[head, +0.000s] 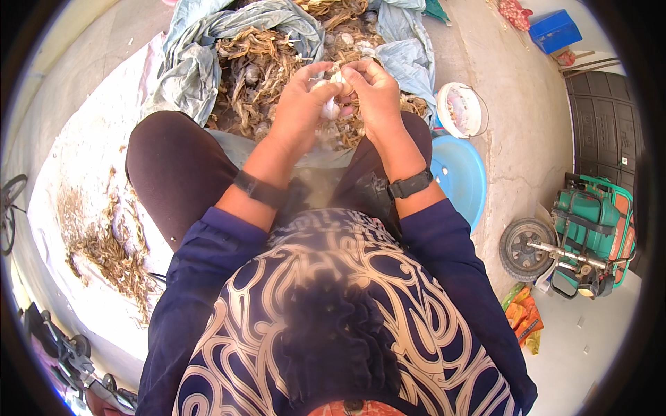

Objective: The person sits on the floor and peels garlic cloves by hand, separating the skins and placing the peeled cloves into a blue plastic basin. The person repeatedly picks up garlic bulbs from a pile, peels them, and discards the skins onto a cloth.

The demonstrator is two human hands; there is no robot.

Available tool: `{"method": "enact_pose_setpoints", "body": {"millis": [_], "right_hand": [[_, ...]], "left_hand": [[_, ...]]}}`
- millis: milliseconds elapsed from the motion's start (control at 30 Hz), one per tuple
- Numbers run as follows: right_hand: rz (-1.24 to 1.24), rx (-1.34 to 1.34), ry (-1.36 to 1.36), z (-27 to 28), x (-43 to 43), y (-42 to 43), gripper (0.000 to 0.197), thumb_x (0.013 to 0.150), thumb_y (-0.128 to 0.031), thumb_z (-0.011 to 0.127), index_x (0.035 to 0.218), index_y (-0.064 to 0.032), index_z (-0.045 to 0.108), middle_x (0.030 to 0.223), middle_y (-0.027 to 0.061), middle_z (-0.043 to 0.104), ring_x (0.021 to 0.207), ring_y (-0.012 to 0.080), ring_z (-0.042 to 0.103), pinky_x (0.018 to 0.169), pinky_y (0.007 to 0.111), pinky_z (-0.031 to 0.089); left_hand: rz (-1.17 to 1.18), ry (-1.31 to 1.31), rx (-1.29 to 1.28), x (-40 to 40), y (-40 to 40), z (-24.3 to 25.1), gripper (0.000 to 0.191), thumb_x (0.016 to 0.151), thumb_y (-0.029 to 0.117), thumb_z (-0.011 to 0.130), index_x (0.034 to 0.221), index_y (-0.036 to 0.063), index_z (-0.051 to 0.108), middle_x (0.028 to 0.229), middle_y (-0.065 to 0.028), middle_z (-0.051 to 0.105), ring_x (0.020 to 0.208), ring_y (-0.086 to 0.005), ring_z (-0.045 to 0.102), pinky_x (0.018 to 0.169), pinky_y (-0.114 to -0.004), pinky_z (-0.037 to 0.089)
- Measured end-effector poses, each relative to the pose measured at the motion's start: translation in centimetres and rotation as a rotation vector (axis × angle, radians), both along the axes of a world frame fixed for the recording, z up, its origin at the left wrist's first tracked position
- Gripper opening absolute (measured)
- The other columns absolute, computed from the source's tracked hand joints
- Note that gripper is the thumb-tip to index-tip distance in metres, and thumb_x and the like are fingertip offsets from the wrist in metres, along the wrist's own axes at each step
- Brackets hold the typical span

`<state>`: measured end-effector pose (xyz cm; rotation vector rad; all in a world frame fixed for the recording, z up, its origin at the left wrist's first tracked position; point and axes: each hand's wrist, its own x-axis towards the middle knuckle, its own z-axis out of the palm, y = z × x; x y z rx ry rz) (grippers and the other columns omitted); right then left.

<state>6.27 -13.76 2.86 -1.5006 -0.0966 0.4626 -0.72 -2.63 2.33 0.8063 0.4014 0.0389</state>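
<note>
Both of my hands meet above a pile of dried garlic plants (255,73) lying on a light blue cloth (190,78). Between them is a pale garlic bulb (341,80), partly covered by the fingers. My left hand (307,99) closes thumb and fingers on one side of it, with a white piece of garlic (330,109) showing just below the thumb. My right hand (372,88) pinches the other side between thumb and forefinger. Whitish bulbs and brown dry stalks fill the cloth beneath.
To the right stand a white bucket (464,110) with a wire handle and a blue basin (463,177) holding small white bits. Dried stalks (117,249) lie on a white sheet (78,171) at left. Farther right are a green tricycle (588,229), a blue crate (555,32) and an orange bag (523,314).
</note>
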Motion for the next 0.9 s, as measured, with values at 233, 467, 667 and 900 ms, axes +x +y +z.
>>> {"method": "enact_pose_setpoints", "body": {"millis": [233, 467, 667, 900], "right_hand": [[0.092, -0.015, -0.081, -0.2, 0.1, -0.1, 0.012, 0.090, -0.007, 0.064, 0.098, -0.0003, 0.059, 0.086, 0.0041, 0.062, 0.074, 0.0093, 0.058, 0.065, 0.023, 0.048], [0.210, 0.047, -0.108, 0.4, 0.4, -1.2, 0.020, 0.085, -0.010, 0.070, 0.099, -0.0010, 0.058, 0.088, 0.0046, 0.064, 0.076, 0.0094, 0.059, 0.067, 0.023, 0.050], [0.211, 0.039, -0.188, 0.1, 0.7, -1.5, 0.017, 0.087, -0.008, 0.067, 0.098, -0.0020, 0.054, 0.092, 0.0050, 0.062, 0.077, 0.0096, 0.058, 0.069, 0.024, 0.049], [0.060, 0.555, 0.218, -1.0, 0.6, -1.5, 0.012, 0.091, -0.006, 0.061, 0.100, -0.0024, 0.054, 0.091, 0.0050, 0.060, 0.078, 0.0146, 0.059, 0.067, 0.026, 0.050]], "left_hand": [[-0.005, 0.022, 0.012, 0.0, 0.6, -0.3, 0.021, 0.094, 0.010, 0.057, 0.111, -0.0020, 0.059, 0.091, -0.0080, 0.065, 0.080, -0.0134, 0.064, 0.067, -0.028, 0.058], [-0.034, -0.042, -0.093, -0.2, 0.6, -0.4, 0.022, 0.095, 0.011, 0.056, 0.111, -0.0028, 0.060, 0.090, -0.0071, 0.065, 0.077, -0.0131, 0.063, 0.067, -0.028, 0.058], [-0.028, -0.062, -0.161, 0.1, 0.7, -0.4, 0.021, 0.096, 0.013, 0.055, 0.110, -0.0030, 0.059, 0.091, -0.0088, 0.065, 0.077, -0.0160, 0.063, 0.067, -0.030, 0.057], [0.058, -0.018, -0.133, 0.5, 0.5, -0.3, 0.017, 0.096, 0.011, 0.056, 0.105, -0.0026, 0.059, 0.089, -0.0098, 0.064, 0.074, -0.0159, 0.062, 0.064, -0.028, 0.055]]}}
